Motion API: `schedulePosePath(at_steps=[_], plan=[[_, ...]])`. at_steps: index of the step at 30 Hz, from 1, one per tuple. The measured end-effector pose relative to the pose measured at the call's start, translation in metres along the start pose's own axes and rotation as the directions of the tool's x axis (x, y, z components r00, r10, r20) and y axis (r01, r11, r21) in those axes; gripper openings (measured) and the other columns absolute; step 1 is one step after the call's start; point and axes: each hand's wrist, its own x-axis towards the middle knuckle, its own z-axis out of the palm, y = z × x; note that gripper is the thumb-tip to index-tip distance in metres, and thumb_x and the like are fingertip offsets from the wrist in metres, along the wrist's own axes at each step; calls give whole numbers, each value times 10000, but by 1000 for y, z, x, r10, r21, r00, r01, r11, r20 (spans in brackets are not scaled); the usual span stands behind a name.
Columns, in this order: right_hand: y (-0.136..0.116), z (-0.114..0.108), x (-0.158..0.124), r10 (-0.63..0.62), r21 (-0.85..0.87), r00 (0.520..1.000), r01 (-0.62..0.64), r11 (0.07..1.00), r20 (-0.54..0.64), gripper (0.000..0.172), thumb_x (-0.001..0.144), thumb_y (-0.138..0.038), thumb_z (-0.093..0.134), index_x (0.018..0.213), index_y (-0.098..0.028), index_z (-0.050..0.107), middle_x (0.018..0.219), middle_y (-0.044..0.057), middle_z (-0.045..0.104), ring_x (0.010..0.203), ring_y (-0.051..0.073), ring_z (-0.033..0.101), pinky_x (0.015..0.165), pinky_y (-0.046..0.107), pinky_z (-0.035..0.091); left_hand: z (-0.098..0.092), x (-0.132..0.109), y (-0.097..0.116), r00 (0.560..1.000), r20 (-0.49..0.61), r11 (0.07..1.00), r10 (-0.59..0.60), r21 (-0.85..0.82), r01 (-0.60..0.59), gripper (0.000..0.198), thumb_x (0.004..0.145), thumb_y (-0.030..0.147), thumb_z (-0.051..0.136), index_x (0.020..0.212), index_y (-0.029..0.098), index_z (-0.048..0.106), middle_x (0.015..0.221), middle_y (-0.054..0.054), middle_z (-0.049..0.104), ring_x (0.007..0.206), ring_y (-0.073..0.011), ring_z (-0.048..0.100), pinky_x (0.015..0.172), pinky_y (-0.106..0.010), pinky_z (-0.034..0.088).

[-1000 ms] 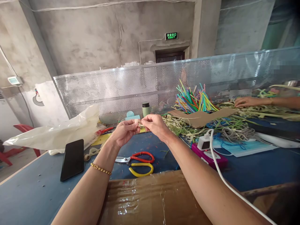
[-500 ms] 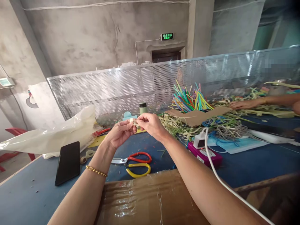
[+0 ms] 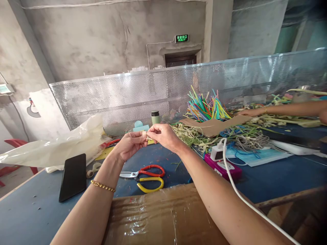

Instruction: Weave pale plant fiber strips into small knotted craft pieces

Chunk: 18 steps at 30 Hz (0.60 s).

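Note:
My left hand (image 3: 130, 144) and my right hand (image 3: 163, 135) meet above the blue table (image 3: 30, 217), fingertips pinched together on a small pale strip piece (image 3: 144, 135). Both hands are closed on it. Below them on the table lie scissors with one red and one yellow handle (image 3: 146, 177). A taped cardboard box flap (image 3: 158, 217) lies under my forearms. A gold bracelet (image 3: 102, 185) circles my left wrist.
A black phone (image 3: 73, 177) and a white plastic bag (image 3: 58, 144) lie left. A pink power strip with white charger and cable (image 3: 222, 163), tangled pale strips (image 3: 245, 136), colourful strips (image 3: 206, 109) and cardboard (image 3: 217, 124) lie right. A perforated metal screen (image 3: 127, 98) stands behind. Another person's arm (image 3: 281, 110) reaches in at right.
My hands stay pinched on the small piece, shifting slightly. The view drifted a little. The other person's hand at right slid leftward along the strips.

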Motion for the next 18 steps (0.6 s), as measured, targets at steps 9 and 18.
schedulePosePath(at_steps=[9,18], plan=[[-3,0,-1,-57,-183,998,50,982,-32,168,849,-296,641,770,-152,674,643,-8,573,544,98,498,553,242,396,0,0,-1,999,-51,998,-6,56,9,84,735,111,748,787,45,753,780,-113,683,647,-104,577,650,-249,463],[-7,5,-3,-34,-320,996,5,947,-85,174,891,-286,594,770,-173,647,522,-31,521,511,114,479,550,244,349,2,1,-1,998,-66,1000,7,26,-5,82,703,106,771,759,54,743,719,-75,650,644,-104,577,642,-235,465]])
